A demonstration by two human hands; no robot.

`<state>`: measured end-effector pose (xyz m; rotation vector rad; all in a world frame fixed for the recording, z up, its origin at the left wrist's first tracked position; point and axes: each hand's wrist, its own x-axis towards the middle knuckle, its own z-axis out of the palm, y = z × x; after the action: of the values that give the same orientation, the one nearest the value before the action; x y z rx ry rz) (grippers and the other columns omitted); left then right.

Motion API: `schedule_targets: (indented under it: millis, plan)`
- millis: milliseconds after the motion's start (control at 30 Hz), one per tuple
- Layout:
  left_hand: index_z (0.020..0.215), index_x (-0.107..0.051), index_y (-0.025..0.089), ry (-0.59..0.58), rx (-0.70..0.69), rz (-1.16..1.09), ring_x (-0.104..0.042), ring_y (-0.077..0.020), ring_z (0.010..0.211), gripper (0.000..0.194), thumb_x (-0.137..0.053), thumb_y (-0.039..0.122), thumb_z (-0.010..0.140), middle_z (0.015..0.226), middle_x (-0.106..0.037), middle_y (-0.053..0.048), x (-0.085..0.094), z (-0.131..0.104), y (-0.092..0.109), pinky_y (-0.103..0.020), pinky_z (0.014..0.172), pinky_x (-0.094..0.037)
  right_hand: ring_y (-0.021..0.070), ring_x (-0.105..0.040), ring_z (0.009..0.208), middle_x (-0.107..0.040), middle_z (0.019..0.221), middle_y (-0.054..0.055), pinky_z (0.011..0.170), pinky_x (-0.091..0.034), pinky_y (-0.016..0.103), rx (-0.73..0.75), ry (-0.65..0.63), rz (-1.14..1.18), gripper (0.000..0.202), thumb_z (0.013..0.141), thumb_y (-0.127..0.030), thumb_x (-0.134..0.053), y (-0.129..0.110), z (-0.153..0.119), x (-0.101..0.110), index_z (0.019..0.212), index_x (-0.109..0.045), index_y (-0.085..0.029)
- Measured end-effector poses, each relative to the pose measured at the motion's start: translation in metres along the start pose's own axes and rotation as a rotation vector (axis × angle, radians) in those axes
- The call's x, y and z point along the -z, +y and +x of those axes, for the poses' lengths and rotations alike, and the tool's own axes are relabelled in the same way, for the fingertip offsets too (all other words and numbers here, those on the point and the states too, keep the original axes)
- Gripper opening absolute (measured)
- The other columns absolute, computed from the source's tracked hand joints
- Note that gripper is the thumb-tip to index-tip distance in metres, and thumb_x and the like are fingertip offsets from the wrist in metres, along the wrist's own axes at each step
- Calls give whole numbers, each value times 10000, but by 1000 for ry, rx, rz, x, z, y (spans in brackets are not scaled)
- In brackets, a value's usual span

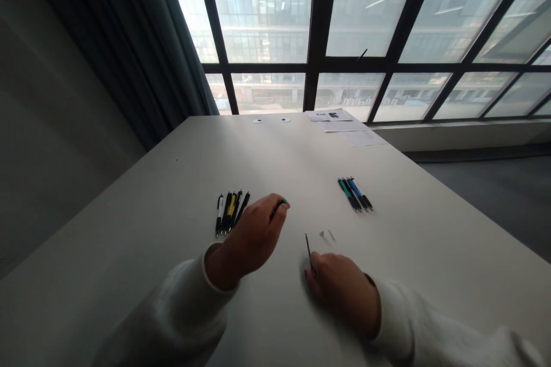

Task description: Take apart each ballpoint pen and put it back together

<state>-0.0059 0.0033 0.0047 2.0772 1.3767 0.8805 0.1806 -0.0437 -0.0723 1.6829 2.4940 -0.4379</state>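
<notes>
Long, pale off-white sleeves are worn on both arms, cut loosely and made of soft-looking, plain fabric. The left cuff (219,284) is finished as a rounded band, set wide around the wrist. Below the left cuff, the left sleeve (172,309) is bunched into broad folds and darkened by shade. To the right of the left cuff, a similar right cuff (376,309) is seen, and the right sleeve (434,327) is softly creased. Both hands (253,235) are left bare.

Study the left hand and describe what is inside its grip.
In the left hand, a dark pen part shows, green at its tip, between thumb and forefinger. The hand covers the rest, so its other end and full length cannot be seen.
</notes>
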Motion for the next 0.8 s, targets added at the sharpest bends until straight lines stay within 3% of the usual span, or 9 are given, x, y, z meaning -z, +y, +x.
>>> schedule_targets:
  millis: [200,300,367,600,800]
  plan:
    - [946,-617,175,-80,247,-269,-489,-120,462,276,-465,406,930,549,-538,45,-10,3,-18,-249,486,-390,270,-736,708,-745,806,129,544,-415,292,-28,37,-22,226,933,-207,-434,-3,6,-12,907,-644,-126]
    - [942,-625,163,-128,410,-542,-575,-132,573,313,-588,461,852,640,-580,22,-18,8,-33,-259,558,-479,269,-735,688,-746,788,124,519,-390,285,-33,45,-27,194,913,-197,-463,-3,7,-12,892,-644,-130]
    - [914,-649,150,-139,457,-612,-593,-132,653,349,-655,478,795,714,-595,5,-24,10,-43,-262,613,-507,267,-732,675,-746,779,124,506,-369,283,-41,54,-32,174,899,-183,-478,-2,7,-12,885,-644,-132]
    - [790,-676,110,-214,462,-584,-553,-99,600,384,-763,471,692,680,-604,6,-48,12,-67,-229,578,-477,220,-696,609,-731,732,97,480,-260,290,-32,126,-37,175,905,-165,-469,4,8,-20,841,-630,-146]
    - [799,-627,129,-216,473,-400,-633,-138,553,211,-743,295,740,655,-657,-2,-62,10,-74,-262,568,-512,172,-647,610,-705,716,69,529,-248,305,18,213,-8,170,901,-206,-479,16,3,-30,792,-601,-159]
